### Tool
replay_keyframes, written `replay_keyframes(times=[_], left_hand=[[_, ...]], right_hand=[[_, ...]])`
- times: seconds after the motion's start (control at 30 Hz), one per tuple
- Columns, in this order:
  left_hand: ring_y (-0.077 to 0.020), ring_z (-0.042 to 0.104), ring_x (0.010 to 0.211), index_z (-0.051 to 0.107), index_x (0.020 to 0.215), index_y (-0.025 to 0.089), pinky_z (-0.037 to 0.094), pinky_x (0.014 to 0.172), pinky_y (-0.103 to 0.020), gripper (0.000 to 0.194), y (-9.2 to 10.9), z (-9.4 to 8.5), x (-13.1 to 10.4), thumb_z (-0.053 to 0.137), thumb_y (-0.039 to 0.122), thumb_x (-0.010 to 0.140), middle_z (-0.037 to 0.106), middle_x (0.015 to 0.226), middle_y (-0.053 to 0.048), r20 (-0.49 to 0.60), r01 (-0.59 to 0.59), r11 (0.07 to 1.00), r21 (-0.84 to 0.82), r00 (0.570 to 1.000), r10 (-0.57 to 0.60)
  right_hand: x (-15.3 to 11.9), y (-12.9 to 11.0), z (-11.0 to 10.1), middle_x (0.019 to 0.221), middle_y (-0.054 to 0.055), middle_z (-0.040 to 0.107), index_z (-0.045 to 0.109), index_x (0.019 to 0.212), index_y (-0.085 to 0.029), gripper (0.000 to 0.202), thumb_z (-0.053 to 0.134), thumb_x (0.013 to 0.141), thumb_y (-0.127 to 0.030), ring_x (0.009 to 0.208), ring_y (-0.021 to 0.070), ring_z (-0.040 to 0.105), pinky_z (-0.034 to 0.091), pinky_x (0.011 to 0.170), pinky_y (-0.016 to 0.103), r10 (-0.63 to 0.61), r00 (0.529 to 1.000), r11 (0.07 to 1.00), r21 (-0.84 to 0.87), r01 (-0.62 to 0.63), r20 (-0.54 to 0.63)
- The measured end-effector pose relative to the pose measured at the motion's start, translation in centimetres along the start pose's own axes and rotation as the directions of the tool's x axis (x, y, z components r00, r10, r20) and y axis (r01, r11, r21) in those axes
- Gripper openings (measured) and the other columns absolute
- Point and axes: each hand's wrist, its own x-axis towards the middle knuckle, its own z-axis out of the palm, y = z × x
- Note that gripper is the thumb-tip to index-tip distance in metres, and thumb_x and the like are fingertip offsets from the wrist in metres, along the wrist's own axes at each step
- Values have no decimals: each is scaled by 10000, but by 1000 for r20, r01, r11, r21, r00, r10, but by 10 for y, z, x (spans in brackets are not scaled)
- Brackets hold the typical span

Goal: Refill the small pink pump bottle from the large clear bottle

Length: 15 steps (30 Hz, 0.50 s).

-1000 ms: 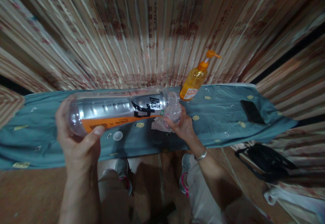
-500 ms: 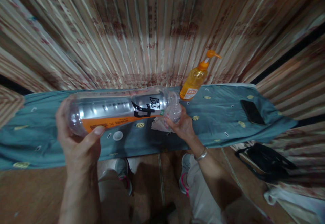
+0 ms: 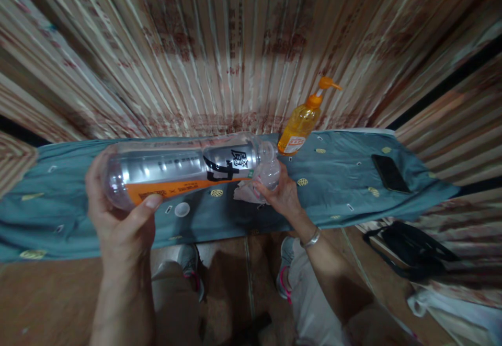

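My left hand (image 3: 121, 215) is closed round the base of a large clear plastic bottle (image 3: 176, 163) with a silver and orange label. The bottle lies nearly level in the air, its neck pointing right. My right hand (image 3: 284, 194) is closed on a small clear rounded container (image 3: 269, 173) at the bottle's mouth; whether the two touch I cannot tell. Below it a crumpled pale tissue (image 3: 246, 193) shows, partly hidden. A round white cap (image 3: 182, 209) lies on the cloth below the bottle. Just behind my right hand stands a pump bottle (image 3: 300, 126) of yellow liquid with an orange pump.
A teal cloth (image 3: 337, 179) with pineapple prints covers the narrow table. A black phone (image 3: 390, 173) lies at its right end. Patterned curtains (image 3: 215, 48) hang behind. On the floor at the right are a black bag (image 3: 411, 249) and a white bag (image 3: 455, 309).
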Motion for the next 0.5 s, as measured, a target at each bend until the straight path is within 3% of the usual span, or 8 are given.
replay_keyframes(times=[0.33, 0.5], left_hand=[[-350, 485, 1298, 660, 1162, 360, 209, 1180, -635, 806, 0, 0, -1, 888, 329, 389, 616, 1245, -7, -11, -3, 1000, -28, 1000, 3], [-352, 473, 1314, 621, 1202, 385, 249, 1168, -629, 805, -2, -3, 0, 866, 414, 435, 603, 1262, -4, 34, -13, 999, 30, 999, 12]], right_hand=[[0, 0, 0, 1154, 150, 697, 473, 1328, -168, 751, 687, 745, -590, 1027, 318, 693, 581, 834, 442, -2, 1000, 1000, 7, 2, 3], [0, -1, 0, 1165, 154, 694, 467, 1325, -163, 772, 701, 728, -594, 1041, 317, 690, 577, 855, 441, 12, 1000, 1000, 22, -12, 7]])
